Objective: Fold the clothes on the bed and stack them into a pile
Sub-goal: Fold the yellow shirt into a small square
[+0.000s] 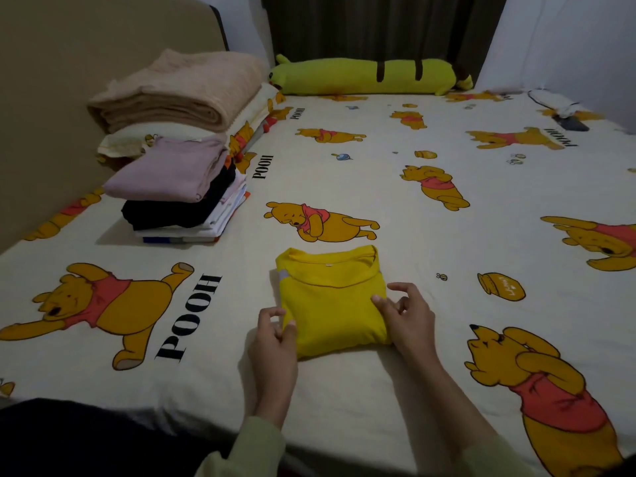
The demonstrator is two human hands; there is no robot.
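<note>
1. Gripping the folded yellow shirt [330, 304] at both near corners, the person kneels or stands at the near edge of the bed [447, 390]. The left hand [273, 342] has its thumb and fingers curled around the shirt's near-left corner, pinching the layers together. The right hand [407, 316] lies against the near-right edge with fingers half bent, fingertips on the cloth; whether it truly pinches the fabric or only presses it I cannot tell.

2. As for progress, the shirt looks fully folded into a compact rectangle and seems ready to be carried over. A pile of folded clothes [182, 197] already stands to the far left, a pale lilac garment on top, black beneath, white ones at the bottom. I see no other loose garment on the sheet, so this may be the last piece; what remains is setting it on the pile.

3. The shirt lies flat near the middle of the bed's near edge, well apart from the pile. Its neckline points to the far side, away from the person, and the folded edge faces near. Its long axis runs near to far, only slightly longer than its width.

4. Behind the pile, a folded beige blanket [179, 91] rests on pillows, and a long green plush [368, 75] lies along the far edge.
</note>
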